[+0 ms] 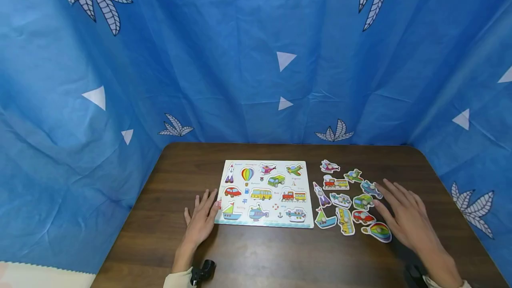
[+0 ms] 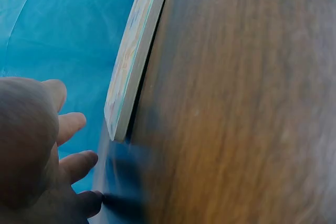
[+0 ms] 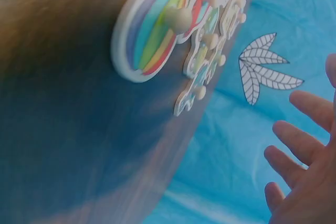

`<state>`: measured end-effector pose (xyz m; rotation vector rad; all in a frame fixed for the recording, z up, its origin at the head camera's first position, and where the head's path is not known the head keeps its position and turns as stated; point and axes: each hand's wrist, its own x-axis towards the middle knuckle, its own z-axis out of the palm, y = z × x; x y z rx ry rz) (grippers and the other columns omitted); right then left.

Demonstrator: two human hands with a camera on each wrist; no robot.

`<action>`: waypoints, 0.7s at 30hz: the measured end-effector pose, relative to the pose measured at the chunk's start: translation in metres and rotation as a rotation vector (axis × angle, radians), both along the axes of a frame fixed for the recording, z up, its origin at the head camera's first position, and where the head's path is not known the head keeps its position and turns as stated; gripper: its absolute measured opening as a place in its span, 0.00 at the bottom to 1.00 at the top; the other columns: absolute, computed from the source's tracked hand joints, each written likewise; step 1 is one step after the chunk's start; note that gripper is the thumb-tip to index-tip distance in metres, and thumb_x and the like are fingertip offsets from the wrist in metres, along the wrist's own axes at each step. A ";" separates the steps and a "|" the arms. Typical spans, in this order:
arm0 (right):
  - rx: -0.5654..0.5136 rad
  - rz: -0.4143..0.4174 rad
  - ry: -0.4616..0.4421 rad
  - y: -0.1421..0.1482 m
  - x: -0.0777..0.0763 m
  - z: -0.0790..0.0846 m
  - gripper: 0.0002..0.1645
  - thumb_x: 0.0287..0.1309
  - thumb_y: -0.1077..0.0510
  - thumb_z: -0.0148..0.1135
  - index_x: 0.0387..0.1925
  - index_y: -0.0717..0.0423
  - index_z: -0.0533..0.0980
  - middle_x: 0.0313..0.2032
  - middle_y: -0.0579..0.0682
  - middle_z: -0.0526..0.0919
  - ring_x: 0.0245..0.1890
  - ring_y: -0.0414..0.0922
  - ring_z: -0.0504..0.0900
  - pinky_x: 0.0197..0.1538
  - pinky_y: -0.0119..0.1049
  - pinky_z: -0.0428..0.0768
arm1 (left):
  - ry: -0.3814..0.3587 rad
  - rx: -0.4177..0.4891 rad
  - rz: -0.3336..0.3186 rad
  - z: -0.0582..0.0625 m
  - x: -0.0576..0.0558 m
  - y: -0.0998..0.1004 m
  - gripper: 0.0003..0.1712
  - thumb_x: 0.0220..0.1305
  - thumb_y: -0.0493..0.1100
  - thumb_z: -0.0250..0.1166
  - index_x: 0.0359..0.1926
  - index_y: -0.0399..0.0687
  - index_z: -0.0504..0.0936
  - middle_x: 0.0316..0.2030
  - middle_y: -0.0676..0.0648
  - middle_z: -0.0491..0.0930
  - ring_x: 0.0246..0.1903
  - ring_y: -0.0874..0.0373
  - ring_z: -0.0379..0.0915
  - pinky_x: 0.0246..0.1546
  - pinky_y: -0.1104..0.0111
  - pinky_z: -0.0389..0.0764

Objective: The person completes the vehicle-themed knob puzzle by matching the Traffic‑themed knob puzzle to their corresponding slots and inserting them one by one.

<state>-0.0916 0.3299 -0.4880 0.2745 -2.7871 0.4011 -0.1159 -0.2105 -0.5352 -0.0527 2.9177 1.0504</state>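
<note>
A pale puzzle board (image 1: pixel 265 208) printed with vehicles lies flat on the brown table. My left hand (image 1: pixel 201 221), fingers spread, is at the board's left edge; in the left wrist view the fingers (image 2: pixel 73 127) hold nothing. To the right of the board, several loose knobbed puzzle pieces lie in a cluster, among them a hot-air balloon (image 1: pixel 380 232), a red car (image 1: pixel 363 217), a yellow bus (image 1: pixel 345 221) and a rocket (image 1: pixel 321 194). Beside this cluster is my right hand (image 1: pixel 408 219), its fingers extended and holding nothing. Its fingertips are close to the blue plane piece (image 1: pixel 370 189).
The wooden table (image 1: pixel 256 261) has rounded far corners. Blue cloth (image 1: pixel 240 79) with white leaves and triangles hangs behind it and along both sides. A black wrist strap (image 1: pixel 204 271) is on the left wrist.
</note>
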 end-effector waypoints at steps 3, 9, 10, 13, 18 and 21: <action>-0.018 0.027 0.007 -0.003 -0.007 0.001 0.31 0.71 0.49 0.58 0.70 0.56 0.69 0.70 0.66 0.66 0.68 0.68 0.63 0.63 0.68 0.55 | -0.008 0.021 0.006 -0.001 -0.001 0.001 0.32 0.79 0.60 0.44 0.78 0.57 0.59 0.78 0.40 0.50 0.77 0.31 0.33 0.66 0.27 0.27; -0.052 0.086 0.016 -0.009 -0.026 0.001 0.29 0.70 0.50 0.59 0.68 0.58 0.70 0.68 0.68 0.69 0.66 0.69 0.64 0.61 0.69 0.57 | -0.011 0.054 0.018 -0.002 -0.003 0.001 0.32 0.79 0.59 0.43 0.78 0.55 0.59 0.79 0.39 0.49 0.77 0.31 0.33 0.65 0.27 0.26; -0.056 0.092 0.012 -0.010 -0.029 0.002 0.29 0.70 0.50 0.59 0.68 0.58 0.70 0.68 0.68 0.69 0.66 0.69 0.64 0.61 0.70 0.57 | -0.010 0.059 0.019 -0.002 -0.003 0.001 0.32 0.80 0.58 0.43 0.78 0.55 0.59 0.78 0.39 0.49 0.77 0.31 0.33 0.65 0.27 0.26; -0.068 0.102 -0.001 -0.014 -0.041 0.003 0.29 0.70 0.50 0.59 0.67 0.58 0.71 0.68 0.68 0.69 0.66 0.69 0.64 0.62 0.71 0.57 | -0.013 0.081 0.018 -0.003 -0.004 0.002 0.32 0.80 0.58 0.43 0.78 0.55 0.59 0.79 0.39 0.49 0.77 0.31 0.32 0.65 0.27 0.25; -0.094 0.133 -0.059 -0.023 -0.059 0.003 0.29 0.69 0.51 0.61 0.66 0.59 0.72 0.67 0.69 0.70 0.66 0.71 0.64 0.62 0.73 0.56 | -0.023 0.111 0.010 -0.006 -0.005 0.002 0.31 0.80 0.57 0.41 0.77 0.54 0.60 0.79 0.39 0.48 0.78 0.32 0.30 0.65 0.28 0.23; -0.128 0.168 -0.092 -0.029 -0.069 0.000 0.30 0.67 0.52 0.63 0.66 0.60 0.72 0.66 0.70 0.70 0.66 0.71 0.64 0.61 0.74 0.56 | -0.032 0.119 0.002 -0.007 -0.005 -0.001 0.31 0.80 0.58 0.41 0.77 0.54 0.60 0.79 0.39 0.48 0.78 0.32 0.28 0.65 0.29 0.21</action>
